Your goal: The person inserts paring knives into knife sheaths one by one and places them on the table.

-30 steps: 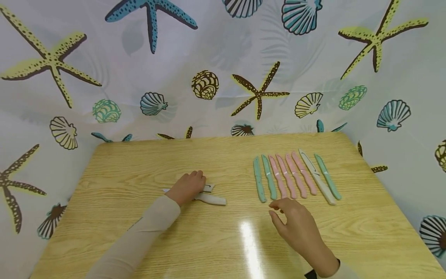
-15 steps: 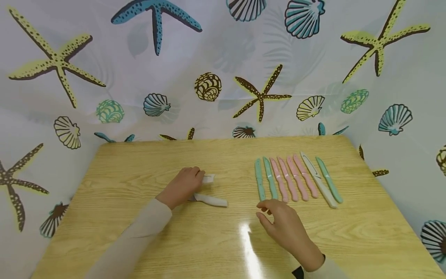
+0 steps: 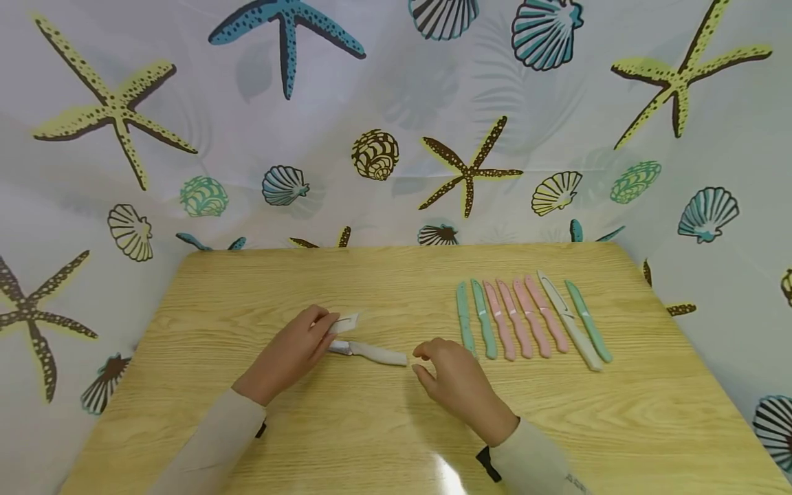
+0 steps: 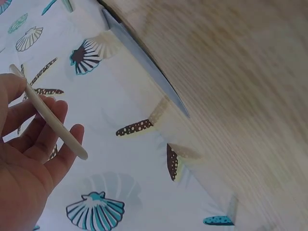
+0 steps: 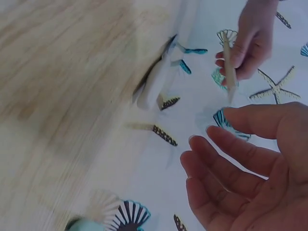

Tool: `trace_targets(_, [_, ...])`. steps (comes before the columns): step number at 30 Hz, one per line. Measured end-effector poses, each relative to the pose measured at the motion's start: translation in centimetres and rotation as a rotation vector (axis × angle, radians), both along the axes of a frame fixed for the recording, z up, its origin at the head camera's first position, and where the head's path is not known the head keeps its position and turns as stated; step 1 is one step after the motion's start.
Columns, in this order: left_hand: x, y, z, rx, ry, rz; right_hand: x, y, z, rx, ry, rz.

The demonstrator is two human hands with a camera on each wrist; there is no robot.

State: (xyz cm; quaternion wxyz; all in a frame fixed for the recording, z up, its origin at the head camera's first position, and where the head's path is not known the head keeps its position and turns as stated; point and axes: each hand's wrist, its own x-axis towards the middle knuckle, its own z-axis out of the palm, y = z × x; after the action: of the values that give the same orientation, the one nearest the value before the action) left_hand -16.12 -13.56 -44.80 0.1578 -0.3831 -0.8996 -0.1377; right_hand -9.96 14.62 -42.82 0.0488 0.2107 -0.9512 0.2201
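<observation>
My left hand [image 3: 293,352] pinches a cream-white knife sheath [image 3: 344,323] between thumb and fingers, raised over the table. The left wrist view shows the sheath [image 4: 55,122] edge-on as a slim bar across the fingers. Just in front of that hand lies a knife with a white handle [image 3: 380,355], its handle end pointing right. Its bare blade [image 4: 149,65] is plain in the left wrist view, partly hidden by the left hand in the head view. My right hand [image 3: 460,381] hovers by the handle's end, fingers loosely bent, nothing held.
On the right of the wooden table [image 3: 383,433] lies a row of knives: green ones [image 3: 485,320], several pink ones [image 3: 506,320] and a longer white one [image 3: 572,323]. A shell-and-starfish patterned cloth [image 3: 346,96] rises behind and at both sides of the table.
The left hand has picked the sheath up from beside the white-handled knife and drawn it left, uncovering the handle and part of the blade. The right hand has moved left to the handle's end.
</observation>
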Motion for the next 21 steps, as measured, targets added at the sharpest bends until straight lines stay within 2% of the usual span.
trace_targets(5, [1.0,-0.4,-0.1,0.049,-0.029,0.014,-1.1,-1.8,-1.2,0.037,0.025,0.044])
trace_targets(9, [1.4,-0.1,0.1,0.074,-0.027,0.0,-2.1,-3.2,-2.2,0.114,0.074,0.062])
trace_targets(17, [2.2,0.3,0.9,0.088,-0.002,-0.048,-3.9,-5.7,-3.4,0.301,0.116,0.061])
trace_targets(21, [2.5,0.4,1.2,0.083,-0.014,-0.067,-4.5,-6.8,-3.7,0.311,0.1,0.045])
